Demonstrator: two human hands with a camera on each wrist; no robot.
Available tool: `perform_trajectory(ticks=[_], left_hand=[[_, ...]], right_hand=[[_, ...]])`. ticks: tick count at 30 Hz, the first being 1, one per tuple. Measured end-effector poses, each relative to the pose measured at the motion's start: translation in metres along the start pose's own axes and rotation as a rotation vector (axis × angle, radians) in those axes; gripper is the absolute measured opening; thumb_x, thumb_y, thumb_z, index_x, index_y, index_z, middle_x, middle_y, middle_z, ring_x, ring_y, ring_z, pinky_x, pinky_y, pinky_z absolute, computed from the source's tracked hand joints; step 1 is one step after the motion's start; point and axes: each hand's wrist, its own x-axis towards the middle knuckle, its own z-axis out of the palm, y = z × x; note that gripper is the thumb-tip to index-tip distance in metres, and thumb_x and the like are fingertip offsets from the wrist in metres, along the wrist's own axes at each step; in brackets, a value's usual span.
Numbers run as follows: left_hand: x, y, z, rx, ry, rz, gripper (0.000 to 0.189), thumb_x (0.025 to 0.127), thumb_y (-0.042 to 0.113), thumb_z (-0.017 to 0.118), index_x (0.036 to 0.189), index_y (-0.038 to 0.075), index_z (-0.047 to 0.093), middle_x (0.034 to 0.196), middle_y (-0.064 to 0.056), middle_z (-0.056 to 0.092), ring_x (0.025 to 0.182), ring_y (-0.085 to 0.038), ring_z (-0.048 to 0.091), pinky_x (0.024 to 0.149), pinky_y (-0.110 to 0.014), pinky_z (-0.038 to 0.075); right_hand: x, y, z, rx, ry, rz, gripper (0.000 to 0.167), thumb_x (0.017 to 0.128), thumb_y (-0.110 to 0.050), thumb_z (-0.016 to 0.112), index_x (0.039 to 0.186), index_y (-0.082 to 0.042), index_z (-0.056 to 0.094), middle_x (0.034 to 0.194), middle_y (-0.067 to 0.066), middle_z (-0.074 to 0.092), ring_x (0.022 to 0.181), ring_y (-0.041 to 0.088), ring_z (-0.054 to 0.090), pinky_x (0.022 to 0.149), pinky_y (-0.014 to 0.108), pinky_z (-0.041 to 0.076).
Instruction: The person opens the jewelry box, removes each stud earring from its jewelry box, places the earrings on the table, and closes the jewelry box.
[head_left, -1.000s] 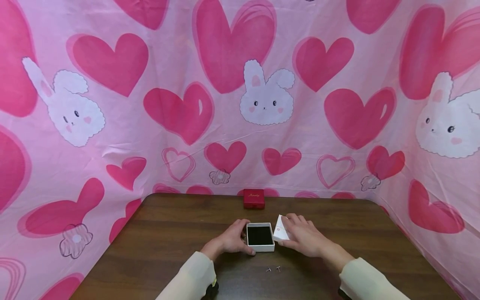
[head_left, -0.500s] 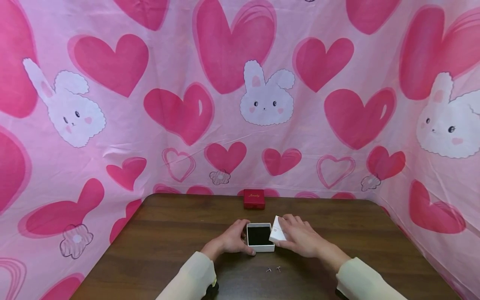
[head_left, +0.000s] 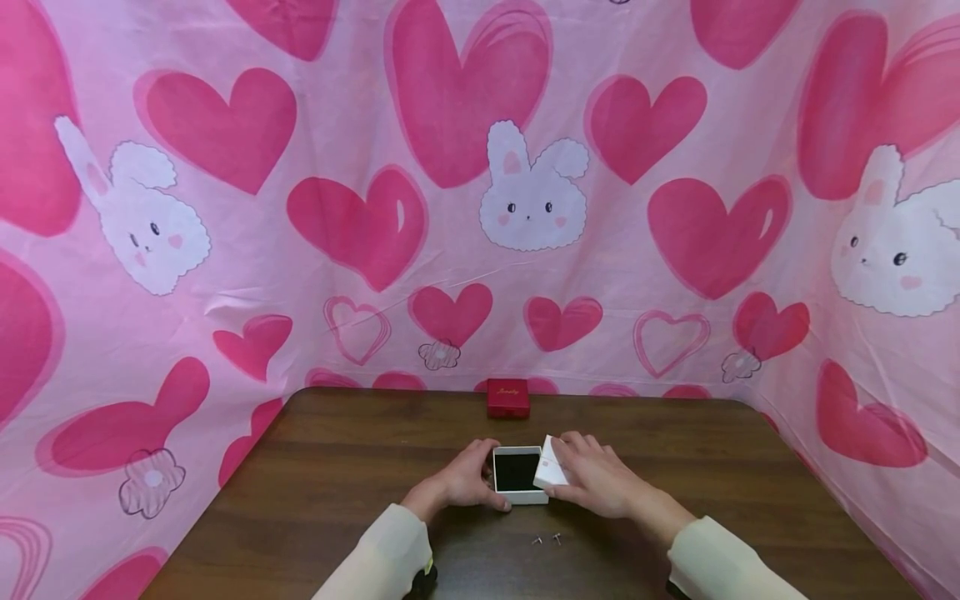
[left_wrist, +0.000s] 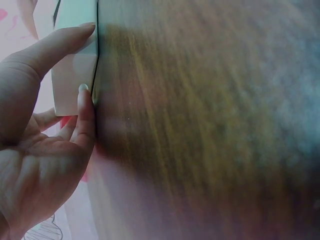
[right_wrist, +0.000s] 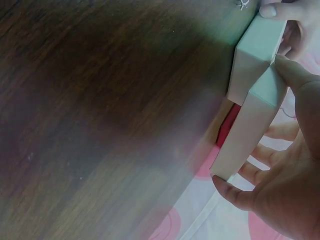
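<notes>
A white jewelry box base [head_left: 528, 497] with a dark lining sits on the wooden table. My left hand [head_left: 465, 477] grips its left side, thumb at the front corner and fingers along the far side; the left wrist view shows the thumb and a fingertip against the white wall [left_wrist: 75, 80]. My right hand [head_left: 600, 475] holds the white lid [head_left: 552, 467] between thumb and fingers. That lid is tilted and overlaps the right part of the base. In the right wrist view the lid [right_wrist: 245, 130] stands close beside the base [right_wrist: 255, 50].
Two small silvery stud-like pieces, one left [head_left: 537, 541] and one right [head_left: 557, 538], lie on the table [head_left: 637, 567] in front of the box. A small red box [head_left: 508, 398] with gold lettering stands at the back edge. Behind hangs a pink heart-and-rabbit cloth [head_left: 465, 267].
My right hand has carried the lid leftward, from beside the base to partly over it. The left hand and the base have stayed in place.
</notes>
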Motion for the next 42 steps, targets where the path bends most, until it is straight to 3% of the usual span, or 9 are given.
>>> perform_trajectory(ticks=[42], left_hand=[[-0.0011, 0.0022, 0.0011, 0.01, 0.007, 0.013, 0.084, 0.07, 0.015, 0.094, 0.138, 0.004, 0.047, 0.115, -0.007, 0.05, 0.101, -0.022, 0.054, 0.088, -0.038, 0.052]], right_hand=[[0.0065, -0.0089, 0.0047, -0.003, 0.008, -0.06, 0.077, 0.09, -0.049, 0.074, 0.145, 0.0, 0.051, 0.135, 0.017, 0.052, 0.117, 0.035, 0.051, 0.088, 0.06, 0.044]])
